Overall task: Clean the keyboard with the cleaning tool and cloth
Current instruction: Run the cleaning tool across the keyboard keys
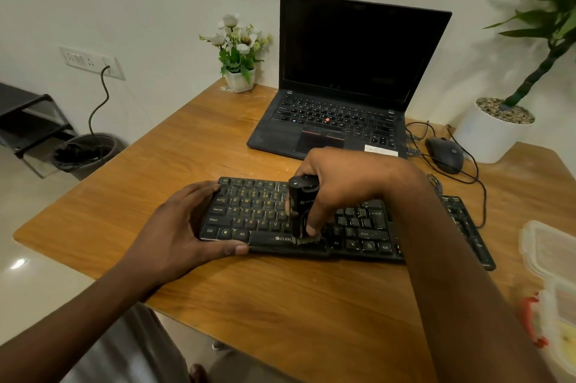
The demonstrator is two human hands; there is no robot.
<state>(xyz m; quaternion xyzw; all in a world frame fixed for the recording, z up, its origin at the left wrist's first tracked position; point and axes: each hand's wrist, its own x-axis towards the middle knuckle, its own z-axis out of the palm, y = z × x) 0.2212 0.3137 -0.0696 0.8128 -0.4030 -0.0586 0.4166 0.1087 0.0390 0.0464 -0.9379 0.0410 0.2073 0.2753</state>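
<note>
A black keyboard (258,214) lies across the middle of the wooden desk (280,295). My left hand (184,226) grips its left end, fingers over the far corner and thumb along the front edge. My right hand (339,183) holds a black cleaning tool (300,205) upright over the middle of the keyboard. The tool's brush end touches the space bar area near the front edge. My right forearm hides part of the keyboard's right side. No cloth is visible.
An open black laptop (336,114) stands behind the keyboard. A black mouse (444,153) with cables lies to its right, next to a white plant pot (489,136). A small flower pot (240,78) sits at the back. Clear plastic containers (548,251) occupy the right edge.
</note>
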